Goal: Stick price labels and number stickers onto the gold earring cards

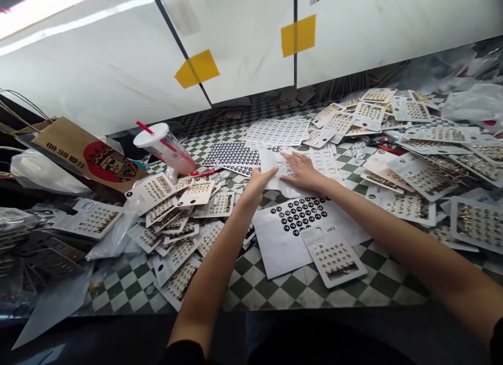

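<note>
In the head view, a label sheet lies beneath the loosely spread fingers of the right hand. At its left end the left hand is placed, thumb extended; whether paper is pinched cannot be told. Many labels are left on it. Nearer than the fingers, a dot sheet is partly bare, so partial use is judged; a card is laid across it. Left and right of the fingers, cards are heaped, a few dark-dotted; the finished share cannot be judged.
</note>
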Available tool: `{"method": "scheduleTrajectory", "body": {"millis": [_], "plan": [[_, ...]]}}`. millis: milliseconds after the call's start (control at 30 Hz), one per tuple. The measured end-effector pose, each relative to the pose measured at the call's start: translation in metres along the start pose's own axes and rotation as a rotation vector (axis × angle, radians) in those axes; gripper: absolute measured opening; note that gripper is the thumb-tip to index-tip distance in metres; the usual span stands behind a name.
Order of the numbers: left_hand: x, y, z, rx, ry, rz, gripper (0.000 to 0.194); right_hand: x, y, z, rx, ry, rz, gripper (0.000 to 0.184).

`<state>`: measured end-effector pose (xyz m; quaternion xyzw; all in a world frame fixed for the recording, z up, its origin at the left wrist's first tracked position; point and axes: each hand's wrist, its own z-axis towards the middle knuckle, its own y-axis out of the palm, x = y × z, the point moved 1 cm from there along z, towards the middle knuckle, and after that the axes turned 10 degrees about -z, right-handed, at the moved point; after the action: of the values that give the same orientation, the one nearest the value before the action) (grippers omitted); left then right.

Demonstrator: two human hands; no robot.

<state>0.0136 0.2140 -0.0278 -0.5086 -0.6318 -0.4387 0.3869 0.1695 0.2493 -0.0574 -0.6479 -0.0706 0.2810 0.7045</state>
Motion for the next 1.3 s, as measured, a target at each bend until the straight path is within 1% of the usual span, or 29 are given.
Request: {"method": "scheduleTrajectory", "body": {"millis": [67, 133, 333, 433, 500, 633, 700, 800, 900, 967, 1067, 1200, 1233, 1300], "plan": [[0.001, 0.001, 0.002, -0.066, -0.043, -0.024, 0.037, 0.001, -0.004, -0.004, 0.031, -0.009, -0.001, 0.07], [0.003, 0.0, 0.0, -0.124, -0.055, -0.032, 0.033, 0.003, -0.01, -0.009, 0.063, -0.035, 0.002, 0.067], [0.0, -0.006, -0.019, -0.312, -0.026, -0.1, 0.052, 0.002, -0.037, -0.028, 0.167, -0.197, 0.028, 0.045], [-0.004, -0.008, -0.028, -0.352, -0.003, -0.112, 0.05, -0.004, -0.051, -0.036, 0.201, -0.245, 0.052, 0.037], [-0.007, -0.008, -0.033, -0.405, 0.019, -0.105, 0.046, -0.007, -0.061, -0.04, 0.214, -0.253, 0.089, 0.031], [-0.009, -0.006, -0.043, -0.514, 0.095, -0.08, 0.039, -0.013, -0.079, -0.041, 0.18, -0.231, 0.225, 0.018], [-0.009, -0.005, -0.047, -0.529, 0.109, -0.079, 0.037, -0.016, -0.084, -0.042, 0.149, -0.22, 0.273, 0.016], [-0.008, -0.005, -0.052, -0.53, 0.089, -0.1, 0.037, -0.021, -0.088, -0.043, 0.104, -0.205, 0.337, 0.014], [-0.008, -0.005, -0.055, -0.489, 0.064, -0.116, 0.038, -0.024, -0.087, -0.042, 0.039, -0.182, 0.44, 0.014], [-0.009, -0.005, -0.055, -0.451, 0.051, -0.105, 0.037, -0.025, -0.086, -0.039, 0.024, -0.17, 0.481, 0.011], [-0.009, -0.006, -0.055, -0.43, 0.042, -0.079, 0.038, -0.021, -0.085, -0.034, 0.078, -0.13, 0.485, 0.01], [-0.013, -0.011, -0.053, -0.372, 0.034, -0.052, 0.033, -0.018, -0.083, -0.036, 0.258, -0.027, 0.445, 0.01], [-0.014, -0.013, -0.052, -0.359, 0.036, -0.05, 0.033, -0.02, -0.081, -0.038, 0.281, -0.032, 0.415, 0.01], [-0.015, -0.015, -0.051, -0.352, 0.049, -0.046, 0.035, -0.026, -0.074, -0.044, 0.29, -0.084, 0.316, 0.014]]}}
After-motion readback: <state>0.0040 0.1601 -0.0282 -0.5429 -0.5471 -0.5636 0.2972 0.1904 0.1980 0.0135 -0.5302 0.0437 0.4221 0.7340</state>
